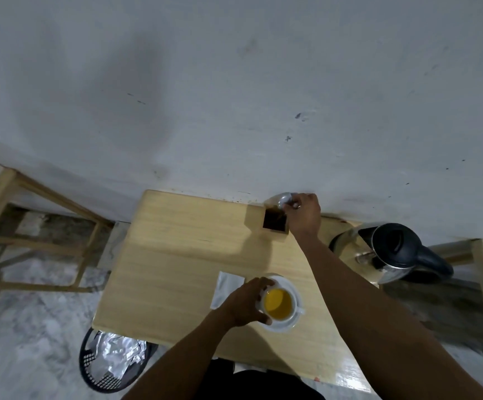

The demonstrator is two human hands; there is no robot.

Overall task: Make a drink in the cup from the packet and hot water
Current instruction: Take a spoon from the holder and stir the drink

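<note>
A white cup (288, 314) holding yellow liquid stands on a white saucer (291, 287) near the front of the wooden table (176, 255). My left hand (249, 303) wraps around the cup's left side. My right hand (303, 210) reaches to the table's far edge and grips a metal spoon (285, 199) above a small wooden holder (275, 222). A white packet (225, 287) lies flat just left of the saucer, partly hidden by my left hand.
A steel electric kettle (396, 252) with a black lid and handle stands at the table's right edge. A black mesh bin (113, 362) with crumpled foil sits on the floor at the front left. Wooden frames stand left and right. A wall is behind.
</note>
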